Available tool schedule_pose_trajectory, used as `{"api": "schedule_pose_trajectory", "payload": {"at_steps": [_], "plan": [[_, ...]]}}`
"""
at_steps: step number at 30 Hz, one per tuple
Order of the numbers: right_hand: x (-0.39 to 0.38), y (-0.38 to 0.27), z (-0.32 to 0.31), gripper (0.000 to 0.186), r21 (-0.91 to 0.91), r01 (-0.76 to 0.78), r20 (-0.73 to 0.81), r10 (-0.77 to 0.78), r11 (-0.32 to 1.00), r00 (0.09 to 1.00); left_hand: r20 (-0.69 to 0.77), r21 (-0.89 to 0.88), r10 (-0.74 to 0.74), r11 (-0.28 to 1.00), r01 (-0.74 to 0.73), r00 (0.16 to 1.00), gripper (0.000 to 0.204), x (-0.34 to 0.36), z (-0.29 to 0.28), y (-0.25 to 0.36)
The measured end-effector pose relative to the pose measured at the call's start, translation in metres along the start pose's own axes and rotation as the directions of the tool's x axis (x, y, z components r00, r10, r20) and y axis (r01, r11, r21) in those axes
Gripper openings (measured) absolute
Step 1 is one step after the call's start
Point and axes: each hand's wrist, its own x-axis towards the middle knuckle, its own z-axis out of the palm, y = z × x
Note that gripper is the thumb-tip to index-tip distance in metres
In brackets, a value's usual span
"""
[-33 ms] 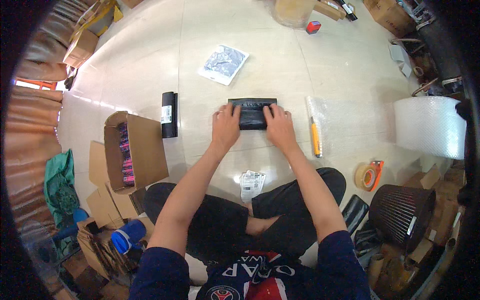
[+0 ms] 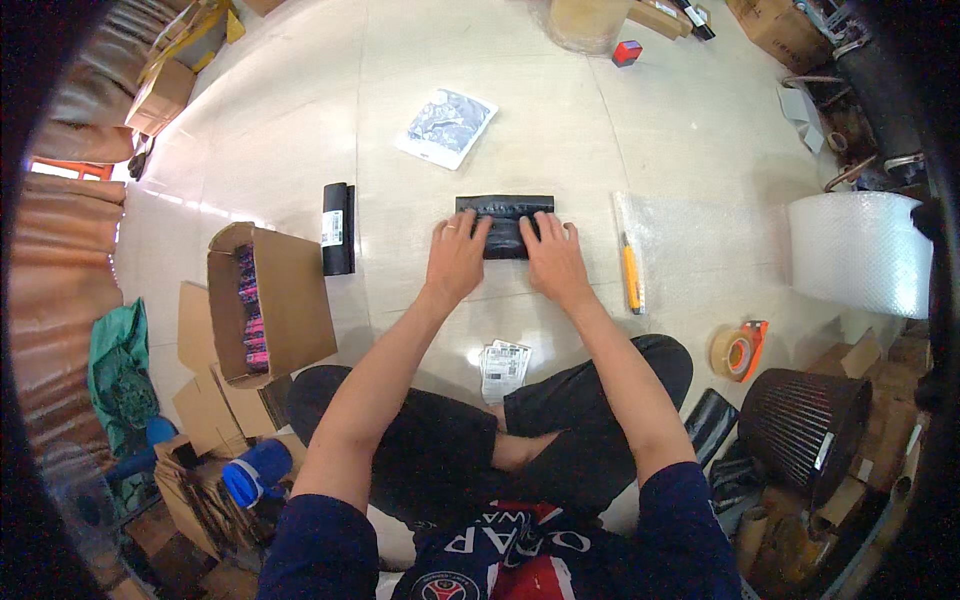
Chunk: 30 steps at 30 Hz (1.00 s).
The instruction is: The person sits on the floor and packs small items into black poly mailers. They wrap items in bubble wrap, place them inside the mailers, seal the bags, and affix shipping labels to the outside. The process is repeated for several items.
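Beneath the flat black packet (image 2: 507, 242): pale floor (image 2: 560, 140). Right of packet: bubble wrap (image 2: 850, 250). Left of packet: open cardboard box (image 2: 295, 300) with pink-and-dark contents (image 2: 253, 305). Beyond packet, slightly left: white-edged bag (image 2: 450, 125). On packet's left part: left hand (image 2: 456, 260), unclenched, fingertips laid on top. On packet's right part: right hand (image 2: 557, 260), likewise. Between packet and box: black roll (image 2: 337, 250). On packet's near side: paper labels (image 2: 503, 372). Right of packet, at wrap's edge: yellow cutter (image 2: 631, 272).

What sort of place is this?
It looks like a packing area, perhaps in a storeroom: there's a big roll of bubble wrap, a tape dispenser and an open cardboard box.
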Motion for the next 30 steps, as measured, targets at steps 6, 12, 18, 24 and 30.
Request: {"api": "schedule_pose_trajectory", "payload": {"at_steps": [6, 12, 18, 24, 30], "plan": [[0.005, 0.004, 0.002, 0.053, 0.023, 0.121, 0.053, -0.122, 0.992, 0.991, 0.156, 0.058, 0.044, 0.997, -0.054, 0.987, 0.062, 0.006, -0.002, -0.013], [0.043, 0.034, -0.018, 0.041, 0.303, -0.111, 0.245, 0.035, 0.947, 0.969, 0.447, -0.247, -0.154, 0.926, 0.287, 0.881, 0.050, 0.063, -0.013, -0.046], [0.061, 0.021, -0.004, 0.057, 0.017, -0.018, 0.135, 0.015, 1.000, 0.991, 0.103, 0.130, -0.086, 0.989, 0.073, 0.991, 0.065, 0.076, 0.002, -0.030], [0.048, 0.052, 0.011, 0.045, 0.545, -0.223, 0.152, 0.166, 0.808, 0.974, 0.324, -0.216, -0.195, 0.938, 0.273, 0.926, 0.068, 0.057, -0.011, -0.044], [-0.002, 0.039, 0.003, 0.052, 0.475, -0.245, 0.115, 0.216, 0.845, 0.970, 0.447, -0.235, -0.388, 0.818, 0.524, 0.806, 0.059, 0.012, -0.012, -0.038]]}}
